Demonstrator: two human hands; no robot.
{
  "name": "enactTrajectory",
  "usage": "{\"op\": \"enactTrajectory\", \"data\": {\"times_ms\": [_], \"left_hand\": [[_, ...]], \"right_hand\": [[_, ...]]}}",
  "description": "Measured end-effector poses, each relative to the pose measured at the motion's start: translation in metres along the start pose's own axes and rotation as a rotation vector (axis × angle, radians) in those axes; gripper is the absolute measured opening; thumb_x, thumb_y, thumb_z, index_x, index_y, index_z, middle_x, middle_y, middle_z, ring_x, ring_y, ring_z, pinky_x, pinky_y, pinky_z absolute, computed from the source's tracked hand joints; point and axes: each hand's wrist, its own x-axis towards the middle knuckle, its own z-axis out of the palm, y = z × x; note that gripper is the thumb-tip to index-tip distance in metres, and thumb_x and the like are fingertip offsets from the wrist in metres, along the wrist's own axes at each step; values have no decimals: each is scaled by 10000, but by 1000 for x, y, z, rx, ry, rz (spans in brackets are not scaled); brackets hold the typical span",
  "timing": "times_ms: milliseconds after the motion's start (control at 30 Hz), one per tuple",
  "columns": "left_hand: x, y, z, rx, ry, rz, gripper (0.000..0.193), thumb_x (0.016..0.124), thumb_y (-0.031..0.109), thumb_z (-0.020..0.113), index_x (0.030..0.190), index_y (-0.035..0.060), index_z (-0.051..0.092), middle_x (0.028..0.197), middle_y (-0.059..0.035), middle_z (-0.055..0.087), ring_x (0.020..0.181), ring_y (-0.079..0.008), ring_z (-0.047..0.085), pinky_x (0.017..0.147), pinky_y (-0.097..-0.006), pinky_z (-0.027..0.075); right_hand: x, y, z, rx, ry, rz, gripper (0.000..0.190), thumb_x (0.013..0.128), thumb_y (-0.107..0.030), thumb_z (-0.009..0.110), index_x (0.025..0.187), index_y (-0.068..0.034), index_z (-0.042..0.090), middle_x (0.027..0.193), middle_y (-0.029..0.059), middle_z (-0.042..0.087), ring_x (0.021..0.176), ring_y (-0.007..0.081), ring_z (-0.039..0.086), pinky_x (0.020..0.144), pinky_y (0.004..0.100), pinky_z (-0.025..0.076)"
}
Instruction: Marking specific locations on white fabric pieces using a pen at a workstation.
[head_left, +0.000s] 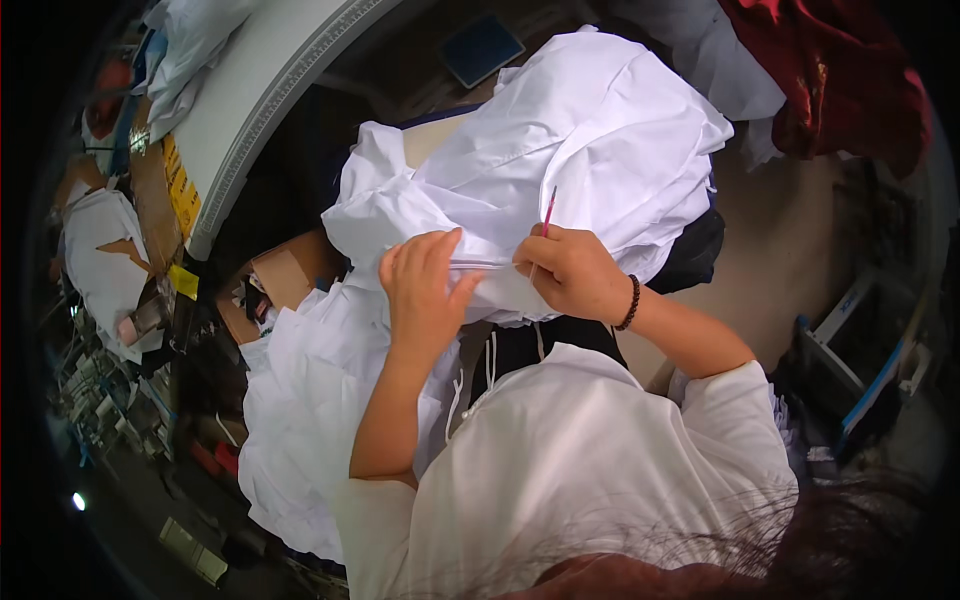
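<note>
A heap of white fabric garments (585, 142) lies before me, its near edge close to my lap. My left hand (424, 281) grips a folded, layered edge (480, 264) of this cloth, with the thumb and fingers on either side of it. In my right hand (574, 266) is a slim pinkish-red tool (550, 210) with a dark pointed tip, which points up and away from me. It may be a seam ripper; the picture does not settle it. The right fingertips are at the same folded edge, partly hidden behind the hand.
More white fabric (300, 420) is piled at my left. Beyond it stand an open cardboard box (281, 281) and a white table (262, 67) with a ruler scale (292, 79) along its edge. Dark red cloth (847, 90) hangs at far right, above a metal-and-blue frame (844, 322).
</note>
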Motion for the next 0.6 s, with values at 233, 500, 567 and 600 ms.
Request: {"op": "enactTrajectory", "data": {"times_ms": [233, 500, 567, 600], "left_hand": [[-4, 6, 14, -198, -72, 247, 106, 667, 58, 622, 716, 54, 528, 643, -57, 483, 604, -229, 500, 550, -355, 398], [-49, -22, -67, -46, -86, -24, 56, 710, 9, 579, 766, 11, 581, 684, -121, 546, 621, -290, 525, 551, -351, 413], [-57, -9, -78, -126, -180, 1, 54, 707, 24, 587, 757, 6, 583, 681, -126, 550, 614, -294, 526, 551, -355, 416], [-63, -6, -78, -209, -216, -1, 60, 710, 35, 590, 760, 2, 583, 673, -131, 547, 607, -291, 530, 555, -342, 420]], "right_hand": [[-4, 2, 5, -21, -15, -119, 142, 666, 6, 569, 789, -41, 516, 708, 100, 528, 627, 287, 547, 531, 356, 438], [-40, 43, -49, -179, 64, 19, 232, 611, 66, 534, 803, -65, 522, 761, 89, 499, 602, 288, 523, 543, 341, 434], [-46, 50, -60, -245, 150, -53, 242, 580, 90, 537, 780, -47, 531, 753, 89, 503, 604, 285, 529, 549, 335, 440], [-47, 50, -69, -307, 192, -81, 242, 579, 88, 539, 781, -45, 535, 751, 89, 508, 605, 283, 531, 548, 331, 440]]}}
